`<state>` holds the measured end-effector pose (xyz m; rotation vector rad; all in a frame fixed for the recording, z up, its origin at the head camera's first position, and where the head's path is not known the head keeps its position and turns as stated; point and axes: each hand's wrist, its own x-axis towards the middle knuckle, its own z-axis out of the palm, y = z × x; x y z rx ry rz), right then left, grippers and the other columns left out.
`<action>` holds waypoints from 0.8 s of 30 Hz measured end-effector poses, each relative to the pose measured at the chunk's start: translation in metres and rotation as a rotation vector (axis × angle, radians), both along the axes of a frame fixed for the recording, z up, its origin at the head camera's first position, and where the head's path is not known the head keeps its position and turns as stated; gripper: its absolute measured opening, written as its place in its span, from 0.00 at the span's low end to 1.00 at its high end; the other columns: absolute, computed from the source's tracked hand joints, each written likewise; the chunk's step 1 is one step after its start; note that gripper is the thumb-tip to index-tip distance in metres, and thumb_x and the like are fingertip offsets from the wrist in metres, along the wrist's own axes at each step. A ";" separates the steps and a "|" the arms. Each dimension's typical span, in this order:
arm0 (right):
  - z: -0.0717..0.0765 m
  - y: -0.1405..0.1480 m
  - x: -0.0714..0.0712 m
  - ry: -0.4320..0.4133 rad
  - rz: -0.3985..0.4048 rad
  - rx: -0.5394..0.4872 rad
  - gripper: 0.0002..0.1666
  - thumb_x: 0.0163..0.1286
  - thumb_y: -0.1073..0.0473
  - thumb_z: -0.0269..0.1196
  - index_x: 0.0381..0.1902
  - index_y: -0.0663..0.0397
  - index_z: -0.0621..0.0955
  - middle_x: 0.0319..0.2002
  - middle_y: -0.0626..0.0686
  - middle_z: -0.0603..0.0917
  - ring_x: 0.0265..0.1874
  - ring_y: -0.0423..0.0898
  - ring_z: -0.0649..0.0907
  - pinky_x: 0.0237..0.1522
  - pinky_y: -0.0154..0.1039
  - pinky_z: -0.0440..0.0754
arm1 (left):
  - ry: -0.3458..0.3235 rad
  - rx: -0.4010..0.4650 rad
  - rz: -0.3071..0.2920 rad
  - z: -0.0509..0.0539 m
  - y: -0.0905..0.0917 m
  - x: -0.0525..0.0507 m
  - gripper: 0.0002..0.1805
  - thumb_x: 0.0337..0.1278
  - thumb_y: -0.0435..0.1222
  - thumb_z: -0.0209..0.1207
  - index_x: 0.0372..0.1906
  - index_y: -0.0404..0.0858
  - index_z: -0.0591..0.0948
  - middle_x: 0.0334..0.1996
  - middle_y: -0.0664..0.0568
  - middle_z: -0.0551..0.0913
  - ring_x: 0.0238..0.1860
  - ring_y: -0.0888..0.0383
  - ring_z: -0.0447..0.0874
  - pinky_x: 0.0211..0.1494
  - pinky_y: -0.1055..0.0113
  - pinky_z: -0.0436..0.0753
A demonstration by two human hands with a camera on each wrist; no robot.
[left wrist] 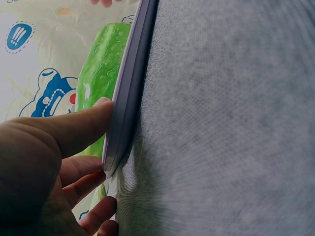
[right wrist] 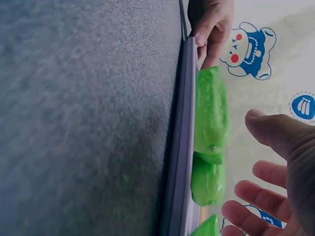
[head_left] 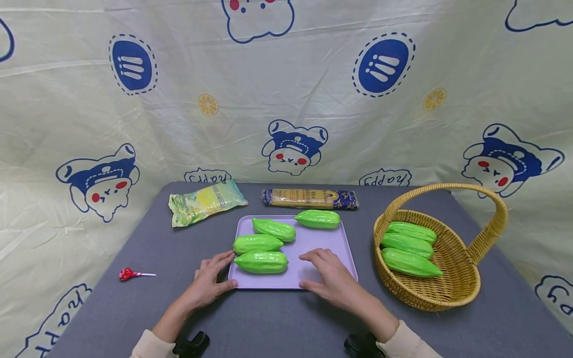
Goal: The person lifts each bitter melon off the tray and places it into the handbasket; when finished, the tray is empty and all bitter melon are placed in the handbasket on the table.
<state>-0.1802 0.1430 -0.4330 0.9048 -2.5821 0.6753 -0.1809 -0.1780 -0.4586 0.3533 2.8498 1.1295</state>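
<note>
Here's the left hand (head_left: pixel 208 279), gripping the lilac tray (head_left: pixel 315 239) at its near left corner; the right hand (head_left: pixel 332 278) hovers over the tray's right half, loose and empty! Four green fruits (head_left: pixel 261 262) lie on the tray, three inside the wicker basket (head_left: pixel 453 279) on the bench (head_left: pixel 277 320).

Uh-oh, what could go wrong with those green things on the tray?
The back-right green fruit lies at the back edge of the purple tray, so a bump might roll it off. The left hand touches the tray's front-left corner; a push there might slide everything. The right hand is spread over the tray, and a quick swing could knock the front green fruit.
</note>
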 end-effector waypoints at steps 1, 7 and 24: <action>-0.001 -0.002 -0.001 0.000 0.005 0.002 0.31 0.50 0.48 0.72 0.51 0.51 0.79 0.47 0.47 0.81 0.48 0.46 0.78 0.51 0.45 0.73 | -0.001 0.000 0.000 0.000 0.000 0.000 0.36 0.51 0.44 0.65 0.67 0.40 0.69 0.69 0.49 0.66 0.61 0.45 0.59 0.51 0.50 0.58; -0.003 -0.017 -0.008 -0.018 0.026 0.019 0.31 0.51 0.48 0.71 0.53 0.52 0.78 0.48 0.48 0.81 0.48 0.47 0.78 0.51 0.45 0.73 | -0.010 -0.002 0.000 0.001 -0.001 0.000 0.36 0.51 0.44 0.65 0.67 0.40 0.69 0.69 0.49 0.65 0.61 0.44 0.59 0.52 0.50 0.58; -0.008 -0.041 -0.024 -0.036 0.027 0.043 0.33 0.52 0.47 0.71 0.54 0.52 0.77 0.46 0.50 0.80 0.45 0.46 0.77 0.47 0.43 0.73 | -0.012 -0.008 0.001 0.003 0.000 0.001 0.36 0.51 0.44 0.65 0.67 0.39 0.68 0.69 0.48 0.65 0.61 0.44 0.59 0.52 0.48 0.58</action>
